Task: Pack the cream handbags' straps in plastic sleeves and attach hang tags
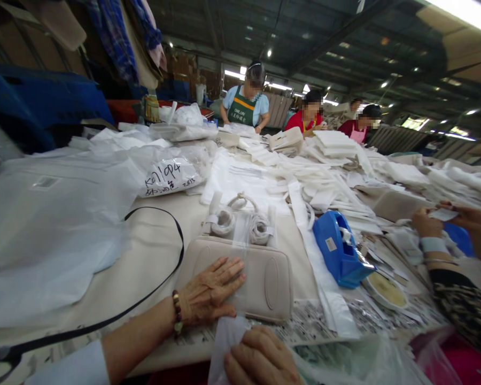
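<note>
A beige padded bag (270, 267) lies flat on the table, with a translucent white strip (241, 278) running down its middle. Coiled, wrapped straps (260, 229) rest against its far edge. My left hand (214, 291) lies on the bag's left half, fingers spread, fingertips on the strip. At the near table edge, my right hand (262, 357) has its fingers closed on a white translucent sheet (226, 339), just below the bag; part of this hand is cut off by the frame.
A blue tape dispenser (339, 248) stands right of the bag, near a round dish (386, 290). Plastic bags (52, 230) lie left, beside a black cord (180, 230). White sheets pile up behind. A neighbour's hands (428, 222) are at right; other people work across the table.
</note>
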The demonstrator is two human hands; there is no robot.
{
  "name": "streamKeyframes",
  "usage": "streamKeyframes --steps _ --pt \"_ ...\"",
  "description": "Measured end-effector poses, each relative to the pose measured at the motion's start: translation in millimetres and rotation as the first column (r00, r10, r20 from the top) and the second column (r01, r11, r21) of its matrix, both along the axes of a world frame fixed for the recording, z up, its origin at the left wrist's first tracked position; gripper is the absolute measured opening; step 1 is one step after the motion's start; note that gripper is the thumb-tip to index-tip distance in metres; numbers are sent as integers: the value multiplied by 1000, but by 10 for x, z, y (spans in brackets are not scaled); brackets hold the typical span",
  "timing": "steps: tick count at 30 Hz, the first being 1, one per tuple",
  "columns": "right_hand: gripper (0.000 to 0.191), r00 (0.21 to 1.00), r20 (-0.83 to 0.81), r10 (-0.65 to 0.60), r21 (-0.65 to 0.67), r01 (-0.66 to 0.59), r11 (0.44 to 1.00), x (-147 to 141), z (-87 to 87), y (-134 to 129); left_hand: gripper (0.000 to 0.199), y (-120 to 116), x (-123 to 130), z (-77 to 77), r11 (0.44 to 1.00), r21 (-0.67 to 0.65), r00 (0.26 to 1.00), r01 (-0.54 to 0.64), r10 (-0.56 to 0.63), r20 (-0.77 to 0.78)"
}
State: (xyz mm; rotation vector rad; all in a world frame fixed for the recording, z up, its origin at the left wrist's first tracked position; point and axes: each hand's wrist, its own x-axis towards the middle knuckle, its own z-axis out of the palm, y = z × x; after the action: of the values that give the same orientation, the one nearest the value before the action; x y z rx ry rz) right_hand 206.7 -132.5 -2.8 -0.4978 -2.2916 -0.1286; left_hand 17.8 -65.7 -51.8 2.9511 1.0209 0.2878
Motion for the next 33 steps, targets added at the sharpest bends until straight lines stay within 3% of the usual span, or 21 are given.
streamKeyframes --steps 3,7,10,15,18,22,27,33 --pt "27 997 69 42 -29 -40 999 77 186 175 57 -37 -28 -64 1000 22 994 21 -23 106" --pt "29 996 -62 70 -130 -78 988 77 224 475 40 -47 -53 -114 998 -38 986 55 -49 161" --pt "29 989 -134 61 -222 -89 971 38 148 725 45 -53 -57 -65 991 -109 983 80 -60 171" --pt "25 989 -140 -52 -339 2 941 -6 -49 1101 35 -70 -63 104 960 -251 959 127 -54 279" --pt "27 985 -126 -117 -403 57 913 -29 -204 1243 39 -60 -51 142 953 -243 942 181 -97 321" --pt "30 973 -111 -202 -426 137 894 -80 -396 1300 40 -49 -26 152 973 -159 908 165 -87 409" --pt "34 938 -110 -328 -447 248 859 -131 -522 1288 40 -54 -58 147 974 -150 913 172 -100 395" --pt "29 926 -131 -353 -427 269 863 -157 -613 1320 17 -93 -44 124 972 -199 858 127 -7 514"
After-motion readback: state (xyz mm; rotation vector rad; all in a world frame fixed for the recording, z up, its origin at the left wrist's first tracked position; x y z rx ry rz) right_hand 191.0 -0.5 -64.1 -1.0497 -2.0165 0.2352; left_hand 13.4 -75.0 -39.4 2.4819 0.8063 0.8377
